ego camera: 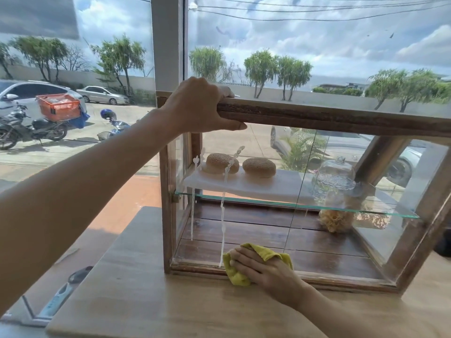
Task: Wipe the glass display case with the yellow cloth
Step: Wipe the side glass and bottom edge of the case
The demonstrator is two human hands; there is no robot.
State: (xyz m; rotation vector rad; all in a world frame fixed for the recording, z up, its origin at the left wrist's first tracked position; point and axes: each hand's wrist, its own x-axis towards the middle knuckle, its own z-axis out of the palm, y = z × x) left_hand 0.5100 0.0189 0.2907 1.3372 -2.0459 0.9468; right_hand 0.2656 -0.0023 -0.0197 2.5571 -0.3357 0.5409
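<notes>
- Glass display case [317, 118], wood-framed, stands on a pale wooden counter [146, 301] at centre-right of the frame, its front pane facing the viewer.
- Left hand [197, 106], upper centre: fingers curled over the case's top rail at its left corner, thumb along the underside.
- Right hand [263, 267], lower centre: laid with fingers fairly straight on the yellow cloth [236, 272], pressing it against the foot of the front pane.
- White foam streaks [222, 215] run down the pane, the longest ending at the cloth.
- Inside, on the glass shelf [292, 204]: white board [244, 185] with two round buns [259, 167]; glass dome [336, 175] to the right.
- Below the shelf, a pale frilly item [335, 222], unclear.
- Lower left: handled tool [63, 293], off the counter edge.
- Behind: window, parked cars [102, 94], motorbikes [29, 125].
</notes>
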